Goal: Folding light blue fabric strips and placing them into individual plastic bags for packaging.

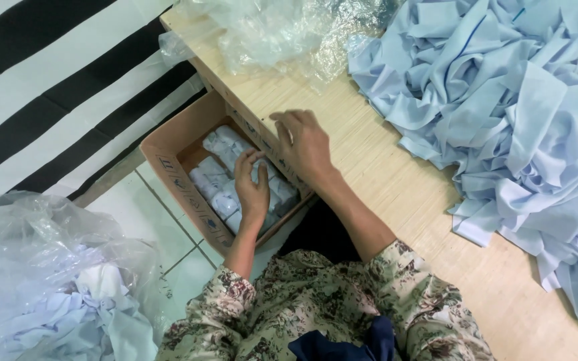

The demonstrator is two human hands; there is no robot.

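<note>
In the cardboard box (168, 150) beside the table's (396, 187) left edge, both my hands work.
My left hand (251, 188) pinches a pale blue fabric roll (260, 168); my right hand (304, 142) rests loose, fingers unclenched, on the box rim.

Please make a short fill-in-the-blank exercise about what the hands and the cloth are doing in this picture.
1. The left hand reaches into a cardboard ____.
2. The box holds rolled bundles of pale ____ cloth.
3. The right hand rests at the edge of the wooden ____.

Missing words: box; blue; table
</note>
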